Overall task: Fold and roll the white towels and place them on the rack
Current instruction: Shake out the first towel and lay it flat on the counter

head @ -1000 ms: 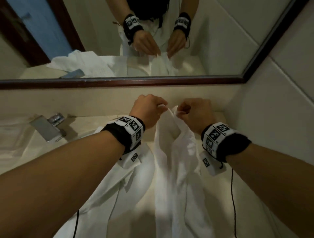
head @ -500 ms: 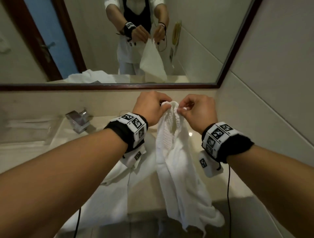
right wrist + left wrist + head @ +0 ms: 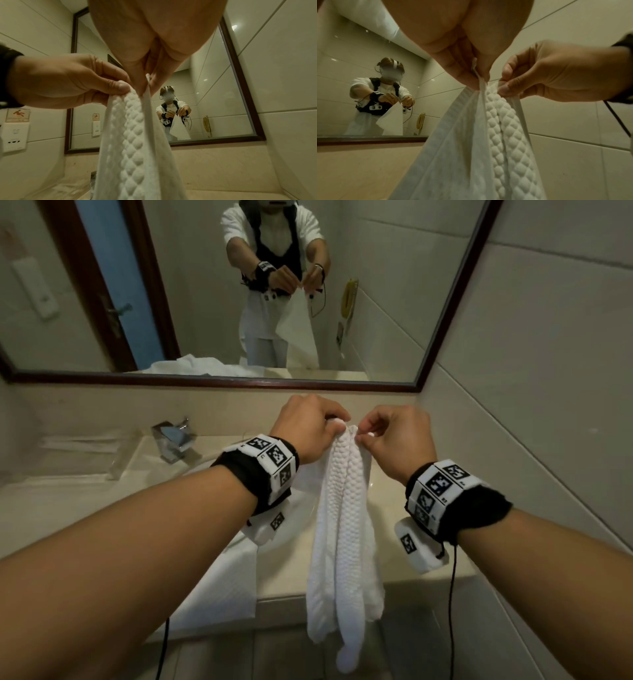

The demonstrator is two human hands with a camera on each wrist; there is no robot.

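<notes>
A white waffle-textured towel hangs bunched in the air over the counter's front edge. My left hand and right hand pinch its top hem side by side, almost touching. In the left wrist view my left hand nips the hem between thumb and fingers, and the towel drops away below. My right hand pinches the towel's flat border in the right wrist view. A second white towel lies spread on the counter under my left forearm. No rack is in view.
A beige counter holds a basin, with a chrome faucet at the back left. A dark-framed mirror spans the wall ahead and a tiled wall stands close on the right. Floor tiles show below the counter edge.
Both hands have lifted the towel up off the counter, so it now hangs free past the counter edge. The hands stay close together on the top hem.
</notes>
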